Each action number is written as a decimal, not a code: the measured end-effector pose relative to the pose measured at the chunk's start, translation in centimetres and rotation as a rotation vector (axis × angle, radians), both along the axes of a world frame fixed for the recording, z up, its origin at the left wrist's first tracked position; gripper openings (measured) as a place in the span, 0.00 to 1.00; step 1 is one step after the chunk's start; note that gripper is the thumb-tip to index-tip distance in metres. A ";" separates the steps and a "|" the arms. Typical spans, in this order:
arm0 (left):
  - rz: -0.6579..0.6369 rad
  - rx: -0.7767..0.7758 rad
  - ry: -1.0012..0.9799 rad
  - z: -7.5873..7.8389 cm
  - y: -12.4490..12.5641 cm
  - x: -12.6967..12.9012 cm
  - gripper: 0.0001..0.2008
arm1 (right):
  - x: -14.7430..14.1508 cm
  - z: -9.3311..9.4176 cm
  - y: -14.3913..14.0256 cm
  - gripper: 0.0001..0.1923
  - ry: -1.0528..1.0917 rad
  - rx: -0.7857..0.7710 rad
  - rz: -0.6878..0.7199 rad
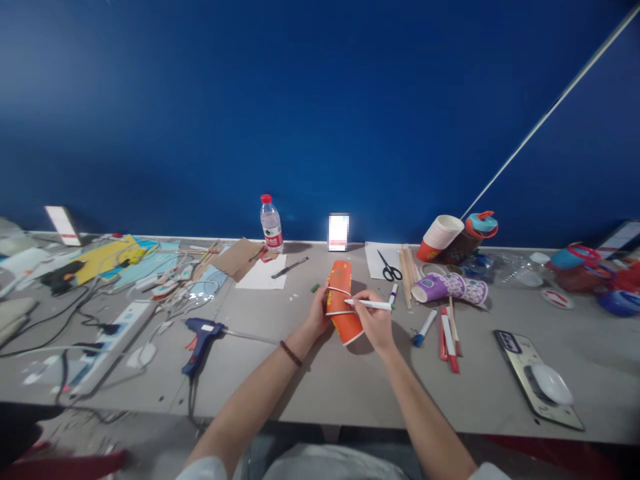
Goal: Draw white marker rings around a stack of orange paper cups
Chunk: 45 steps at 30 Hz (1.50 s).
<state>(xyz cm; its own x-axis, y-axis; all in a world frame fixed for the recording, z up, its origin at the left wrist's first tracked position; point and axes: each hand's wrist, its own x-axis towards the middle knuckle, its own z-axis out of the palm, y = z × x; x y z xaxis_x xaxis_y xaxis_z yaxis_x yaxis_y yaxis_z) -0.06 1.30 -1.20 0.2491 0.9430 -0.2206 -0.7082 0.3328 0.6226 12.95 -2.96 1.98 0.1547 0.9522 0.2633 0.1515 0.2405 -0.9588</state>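
My left hand [317,312] is wrapped around the left side of several orange paper cups [341,275] joined in a row, with white rims showing between them. In my right hand [376,324] a white marker pen [373,305] is pinched, its tip at the right side of the cups; whether it touches them I cannot tell. A small green cap [315,289] lies by my left hand. Just beyond my right hand rests another white marker [393,293] with a dark end. A blue-ended marker [425,327] lies to the right.
To the left are a blue glue gun [201,343] and a power strip [113,350] with cables. A water bottle [271,227] and upright phone [339,233] stand behind. Rightward are scissors [389,267], wooden sticks [406,277], purple cups [450,288], stacked cups [440,237] and a phone [517,363] under a mouse.
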 end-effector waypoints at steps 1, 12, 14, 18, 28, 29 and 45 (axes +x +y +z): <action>-0.010 0.005 -0.005 0.0 0.0 0.0 0.20 | 0.0 0.0 0.0 0.09 -0.004 0.006 0.001; 0.000 -0.031 -0.035 -0.1 -0.1 0.1 0.19 | -0.1 0.7 -0.1 0.09 -0.041 0.035 0.005; 0.007 -0.028 -0.033 0.0 -0.1 0.1 0.18 | -0.1 0.7 -0.1 0.09 -0.053 0.032 0.010; -0.028 -0.022 -0.028 0.2 -0.2 0.0 0.21 | -0.1 0.7 -0.2 0.09 -0.056 0.022 0.013; -0.020 -0.024 -0.028 0.3 -0.4 0.1 0.23 | -0.1 0.5 -0.2 0.08 -0.062 0.016 0.023; -0.018 -0.023 -0.024 0.3 -0.4 0.1 0.23 | -0.1 0.6 -0.2 0.08 -0.062 0.014 0.026; -0.008 -0.034 -0.004 0.4 -0.5 0.0 0.21 | -0.3 0.8 -0.3 0.09 -0.009 -0.024 0.022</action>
